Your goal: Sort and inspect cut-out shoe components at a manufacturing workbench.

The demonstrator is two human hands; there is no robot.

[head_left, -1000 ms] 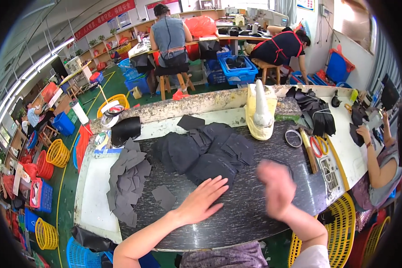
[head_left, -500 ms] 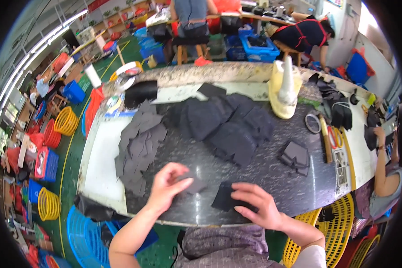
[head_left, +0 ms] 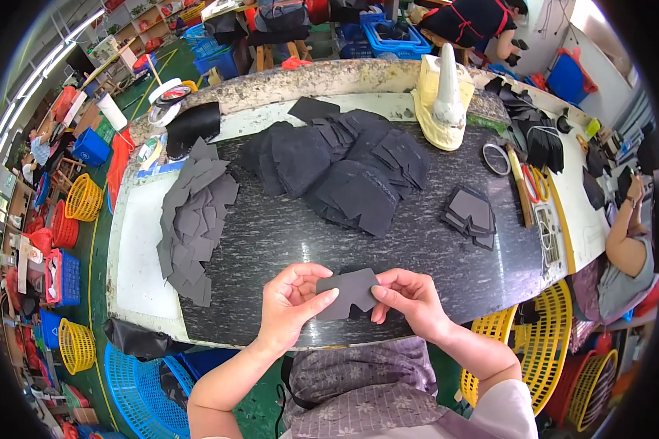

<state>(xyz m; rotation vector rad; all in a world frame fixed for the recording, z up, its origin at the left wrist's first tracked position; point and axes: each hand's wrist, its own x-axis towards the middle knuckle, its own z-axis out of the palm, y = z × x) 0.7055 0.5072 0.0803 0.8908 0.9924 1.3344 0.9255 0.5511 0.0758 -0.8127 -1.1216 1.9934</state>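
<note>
Just above the near edge of the dark tabletop, my left hand [head_left: 294, 301] and my right hand [head_left: 414, 301] pinch a notched grey sheet piece [head_left: 338, 291] between thumbs and fingers. Something black shows behind it through the notch, probably a fabric piece; most of it is hidden. To the left lies a long heap of grey cut pieces [head_left: 196, 227]. Bundles of black fabric pieces [head_left: 359, 190] spread over the middle of the table. A small stack of grey pieces [head_left: 470, 212] sits on the right.
A yellow foot-shaped form with a grey upright post [head_left: 447, 102] stands at the back. On the right are a tape roll [head_left: 496, 159], a hammer [head_left: 521, 186] and scissors [head_left: 540, 184]. Blue [head_left: 135, 388] and yellow baskets [head_left: 556, 351] flank me below. Other people work beyond and at right.
My hands have come together; the grey piece from the left hand is now held by both, over something black. My right hand has lifted from the tabletop. The view has tilted down.
</note>
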